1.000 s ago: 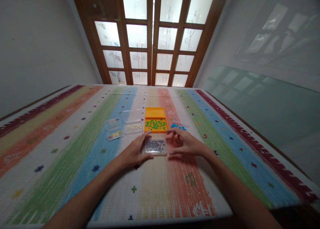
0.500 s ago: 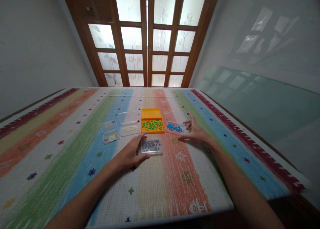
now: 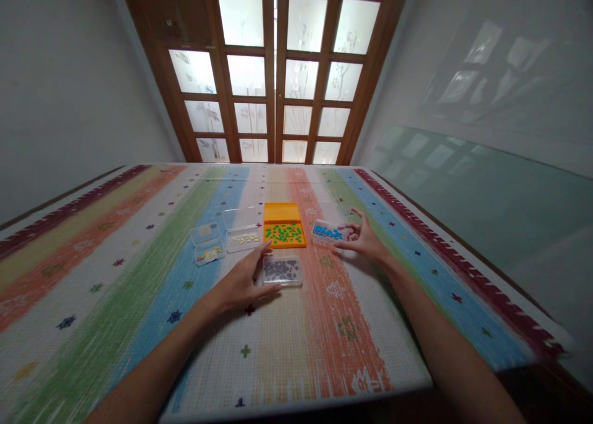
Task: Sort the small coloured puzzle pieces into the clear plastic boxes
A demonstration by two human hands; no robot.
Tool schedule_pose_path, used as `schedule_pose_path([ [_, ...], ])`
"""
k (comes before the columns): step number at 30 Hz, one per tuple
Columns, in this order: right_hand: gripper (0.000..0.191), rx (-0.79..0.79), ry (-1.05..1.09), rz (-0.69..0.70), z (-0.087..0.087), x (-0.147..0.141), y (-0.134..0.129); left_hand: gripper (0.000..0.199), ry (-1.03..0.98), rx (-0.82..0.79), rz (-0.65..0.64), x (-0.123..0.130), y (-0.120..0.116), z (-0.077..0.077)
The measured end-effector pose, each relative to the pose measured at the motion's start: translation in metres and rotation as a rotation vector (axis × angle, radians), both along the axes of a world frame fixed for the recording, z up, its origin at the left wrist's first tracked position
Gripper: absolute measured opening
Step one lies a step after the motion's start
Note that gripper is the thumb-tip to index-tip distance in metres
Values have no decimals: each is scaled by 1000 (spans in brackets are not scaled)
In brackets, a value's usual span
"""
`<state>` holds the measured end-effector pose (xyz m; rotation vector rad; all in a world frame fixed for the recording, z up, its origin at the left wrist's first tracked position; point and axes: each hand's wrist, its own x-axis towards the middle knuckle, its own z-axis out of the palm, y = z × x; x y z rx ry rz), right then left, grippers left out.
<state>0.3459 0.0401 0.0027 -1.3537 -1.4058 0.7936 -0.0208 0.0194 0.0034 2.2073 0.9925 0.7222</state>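
At the left edge of a clear box of dark pieces (image 3: 281, 271), my left hand (image 3: 245, 280) rests with thumb and fingers spread around its near and far corners. My right hand (image 3: 361, 238) has its fingers curved round the right end of a clear box of blue pieces (image 3: 328, 231), which looks slightly tilted. Between and behind the hands lies an open orange box (image 3: 282, 212) with green pieces in its near half. Left of it are a clear box of pale pieces (image 3: 243, 239) and a small open box with yellow pieces (image 3: 208, 253).
A striped, patterned cloth (image 3: 324, 350) covers the table. Its near edge runs below my forearms. A pale glass panel (image 3: 486, 183) leans at the right wall, and wooden doors with glass panes (image 3: 278, 102) stand beyond the far edge.
The fingers of my right hand have closed in on the blue-piece box, which has shifted slightly and now looks tilted. My left hand remains at the dark-piece box. The view has moved a little.
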Motion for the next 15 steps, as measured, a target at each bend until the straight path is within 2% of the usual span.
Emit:
schedule_pose_path([
  [7,111,143,30,119,17,-23,-9,83,-218,100,44,4,1,6],
  [15,97,292,-61,318,24,-74,-29,104,-415,110,21,9,1,3],
])
